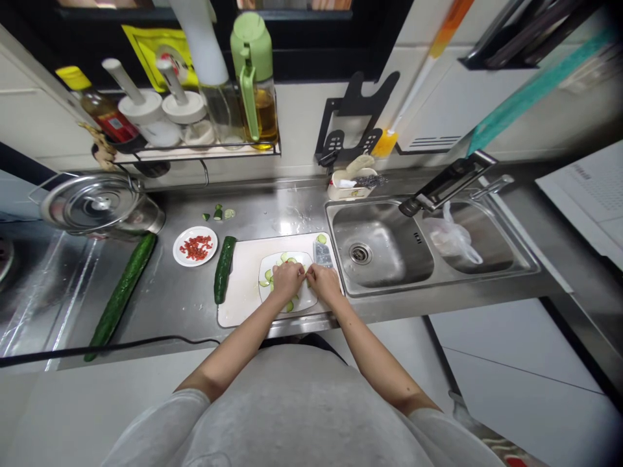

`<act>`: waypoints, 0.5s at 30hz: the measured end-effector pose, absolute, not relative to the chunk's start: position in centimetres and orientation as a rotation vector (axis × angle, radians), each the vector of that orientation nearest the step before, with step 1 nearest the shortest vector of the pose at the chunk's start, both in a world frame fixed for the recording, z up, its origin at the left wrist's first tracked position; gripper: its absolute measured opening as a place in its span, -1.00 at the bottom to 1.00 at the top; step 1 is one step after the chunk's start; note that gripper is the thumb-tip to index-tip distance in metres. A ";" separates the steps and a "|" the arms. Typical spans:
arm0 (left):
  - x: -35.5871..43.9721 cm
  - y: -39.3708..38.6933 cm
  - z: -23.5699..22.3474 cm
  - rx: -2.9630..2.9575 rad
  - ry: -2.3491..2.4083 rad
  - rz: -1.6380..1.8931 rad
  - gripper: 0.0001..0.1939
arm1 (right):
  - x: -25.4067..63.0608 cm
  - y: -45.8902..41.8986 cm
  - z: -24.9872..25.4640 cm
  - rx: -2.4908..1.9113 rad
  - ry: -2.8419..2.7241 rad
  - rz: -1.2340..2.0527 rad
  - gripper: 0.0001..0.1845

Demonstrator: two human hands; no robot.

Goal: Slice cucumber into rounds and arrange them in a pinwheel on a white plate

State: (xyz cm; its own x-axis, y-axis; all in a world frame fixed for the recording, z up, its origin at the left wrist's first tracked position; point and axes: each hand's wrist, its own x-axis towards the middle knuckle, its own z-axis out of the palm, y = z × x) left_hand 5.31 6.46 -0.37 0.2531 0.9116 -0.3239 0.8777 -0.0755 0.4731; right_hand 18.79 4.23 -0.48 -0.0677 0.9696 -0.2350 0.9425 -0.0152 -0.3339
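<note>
My left hand and my right hand meet over a square white plate, fingertips pinched close together. Whatever sits between the fingers is too small to make out. Thin cucumber slices lie around the plate, partly hidden by my hands. Under the plate is a white cutting board, with a cleaver's blade lying at its right side and one cucumber slice near the top corner. A cut length of cucumber rests along the board's left edge.
Left of the board are a small plate of chopped red pieces, cucumber ends, a long cucumber and a lidded steel pot. A black cable crosses the counter front. A double sink lies right; bottles stand on a shelf.
</note>
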 end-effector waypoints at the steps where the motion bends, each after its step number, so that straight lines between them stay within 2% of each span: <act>1: 5.2 6.4 -0.3 1.941 1.621 0.085 -0.86 | 18.8 4.2 -0.4 -2.096 -2.153 0.638 -0.85; 15: 1.9 6.4 1.1 1.730 1.706 0.299 -0.87 | 21.1 3.8 0.3 -2.081 -1.791 0.652 -0.74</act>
